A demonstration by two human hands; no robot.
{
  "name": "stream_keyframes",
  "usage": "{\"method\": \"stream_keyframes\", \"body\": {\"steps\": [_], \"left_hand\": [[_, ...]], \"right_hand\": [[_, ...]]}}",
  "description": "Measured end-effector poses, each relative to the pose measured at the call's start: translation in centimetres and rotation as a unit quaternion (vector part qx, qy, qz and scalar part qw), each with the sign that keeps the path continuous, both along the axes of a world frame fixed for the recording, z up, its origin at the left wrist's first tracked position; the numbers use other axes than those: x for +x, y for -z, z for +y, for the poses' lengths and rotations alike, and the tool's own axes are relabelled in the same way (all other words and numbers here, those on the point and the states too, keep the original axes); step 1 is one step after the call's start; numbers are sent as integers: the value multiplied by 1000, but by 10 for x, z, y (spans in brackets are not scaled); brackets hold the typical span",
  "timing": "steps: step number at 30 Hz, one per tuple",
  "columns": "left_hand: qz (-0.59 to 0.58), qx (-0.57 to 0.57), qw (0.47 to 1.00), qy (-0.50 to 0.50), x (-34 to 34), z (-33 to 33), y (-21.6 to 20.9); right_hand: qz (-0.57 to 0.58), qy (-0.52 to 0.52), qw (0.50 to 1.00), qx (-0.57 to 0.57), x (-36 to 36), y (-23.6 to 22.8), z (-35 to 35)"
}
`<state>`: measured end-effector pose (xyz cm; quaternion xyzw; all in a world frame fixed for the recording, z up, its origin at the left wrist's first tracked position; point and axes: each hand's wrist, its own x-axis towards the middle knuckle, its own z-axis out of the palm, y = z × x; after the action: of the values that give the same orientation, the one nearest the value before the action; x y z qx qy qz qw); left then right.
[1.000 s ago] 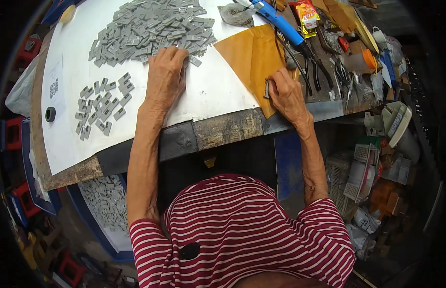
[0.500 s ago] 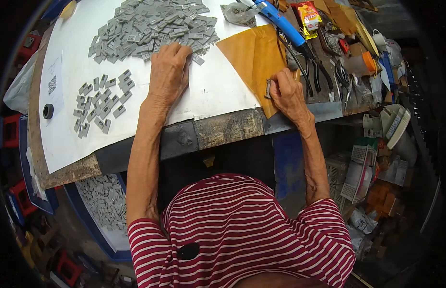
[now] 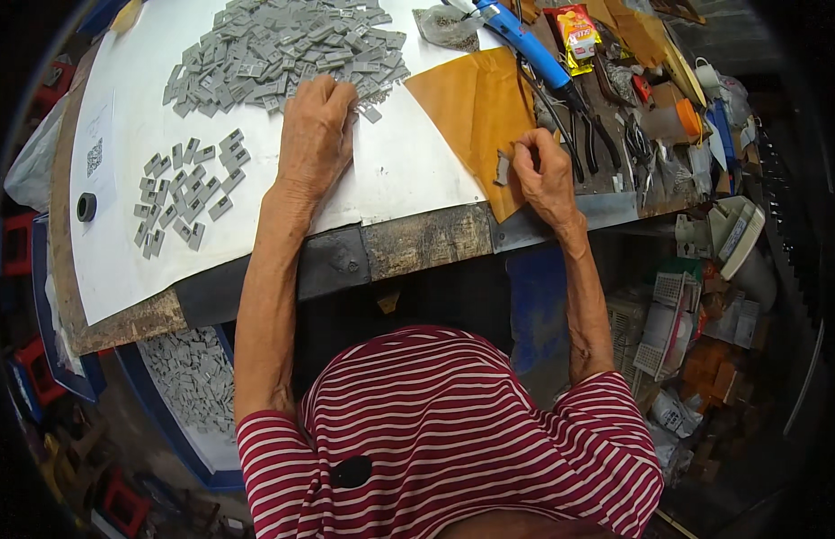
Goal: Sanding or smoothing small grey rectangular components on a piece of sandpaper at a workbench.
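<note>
My left hand [image 3: 318,126] rests at the near edge of a large heap of small flat grey rectangular pieces [image 3: 273,58]. Its fingers are curled down, and the back of the hand hides what the tips hold or touch. Over the right side of the brown paper [image 3: 476,108], my right hand [image 3: 547,180] is closed with thumb and forefinger bent together. Whatever is between them is too small or hidden to make out. Just left of those fingers lies a single small grey piece [image 3: 502,168] on the paper.
A loose group of grey pieces [image 3: 193,189] lies left on the white sheet, near a black ring [image 3: 87,207]. Beyond my right hand are a blue power screwdriver [image 3: 530,45], pliers [image 3: 601,144] and a snack packet [image 3: 574,36]. A blue tray [image 3: 179,422] of pieces sits below left.
My right hand has shifted slightly right, away from the small grey piece on the brown paper, which now shows more fully. My left hand has stayed nearly in place at the heap.
</note>
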<state>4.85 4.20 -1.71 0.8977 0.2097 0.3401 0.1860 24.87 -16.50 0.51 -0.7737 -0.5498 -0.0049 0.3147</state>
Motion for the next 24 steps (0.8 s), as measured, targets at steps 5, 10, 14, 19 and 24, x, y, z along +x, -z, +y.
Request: {"method": "stream_keyframes", "body": {"steps": [5, 10, 14, 19, 24], "left_hand": [[-23, 7, 1000, 6, 2, -1, -1], [-24, -42, 999, 8, -1, -4, -6], [-79, -230, 970, 16, -1, -11, -15], [-146, -427, 890, 61, -5, -9, -21], [-168, -525, 831, 83, -7, -10, -27]], "right_hand": [[359, 90, 929, -13, 1, -10, -2], [548, 43, 834, 41, 0, -17, 0], [641, 23, 764, 62, -2, -22, 5], [668, -5, 742, 54, -13, -28, 18], [698, -42, 714, 50, -33, -22, 37]]}}
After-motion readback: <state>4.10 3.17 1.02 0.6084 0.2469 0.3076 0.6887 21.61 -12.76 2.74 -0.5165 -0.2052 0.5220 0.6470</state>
